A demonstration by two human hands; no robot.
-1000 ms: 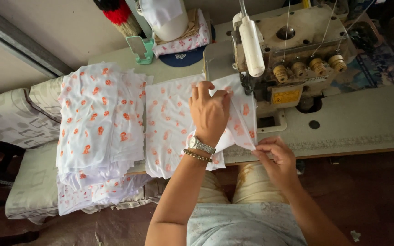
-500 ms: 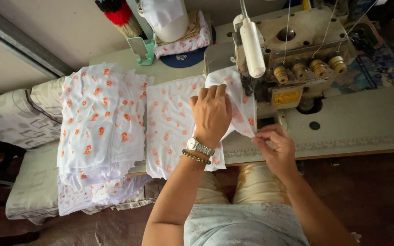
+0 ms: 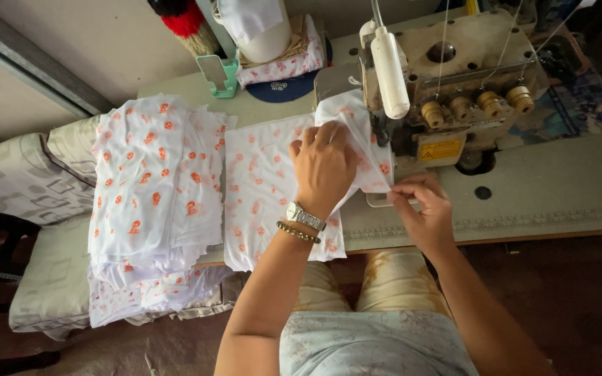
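Printed white fabric piece (image 3: 266,188) is pressed flat and fed up to the overlock sewing machine (image 3: 454,90) on the sewing table (image 3: 545,188).

The left hand (image 3: 323,167) is laid palm-down on the fabric, fingers spread and curled over its raised upper corner right beside the machine's front; a wristwatch (image 3: 304,216) and a beaded bracelet (image 3: 297,232) are worn on that wrist. The fabric's right edge is pinched by the right hand (image 3: 423,209), thumb and fingertips closed on the cloth just below the machine. The rest of the piece is spread across the table, its lower edge hung over the front. A stack of the same orange-spotted white fabric (image 3: 151,188) is piled just to the left, partly draped over a grey patterned cushion (image 3: 22,181). Behind, a white thread cone (image 3: 256,28) is stood near the wall.
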